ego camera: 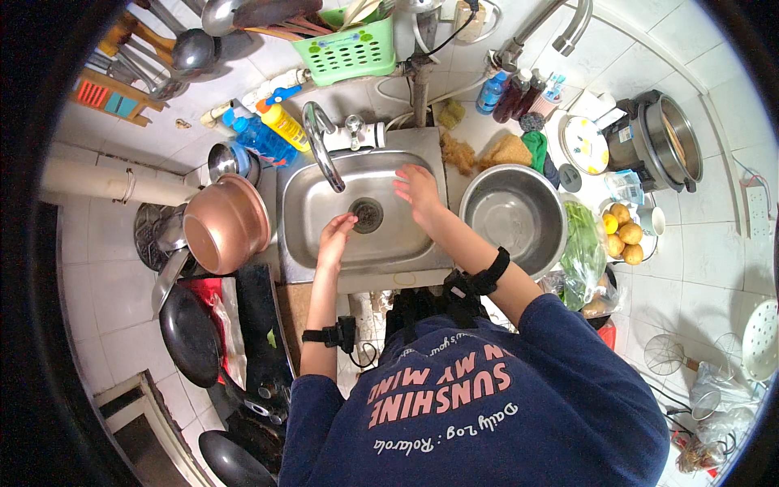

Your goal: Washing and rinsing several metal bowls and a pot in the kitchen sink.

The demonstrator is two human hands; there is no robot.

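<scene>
A stainless steel sink [389,243] lies before me, with a dark drain strainer [367,215] in its floor. My left hand [338,236] is over the basin near the strainer, fingers bent; whether it holds something small, I cannot tell. Over the basin's right half is my right hand [419,189], its fingers apart and nothing in them. A curved chrome faucet [322,146] reaches over the sink from the back, its spout left of my right hand. Right of the sink stands a steel basin [511,207] that looks to hold a little water.
A copper-coloured pot [222,225] stands upturned left of the sink. Blue bottles [261,140] and a yellow bottle [285,126] are behind it. To the right lie bagged leafy greens [581,249], potatoes [630,233] and a tan cloth [505,152]. Black pans [190,335] sit at lower left.
</scene>
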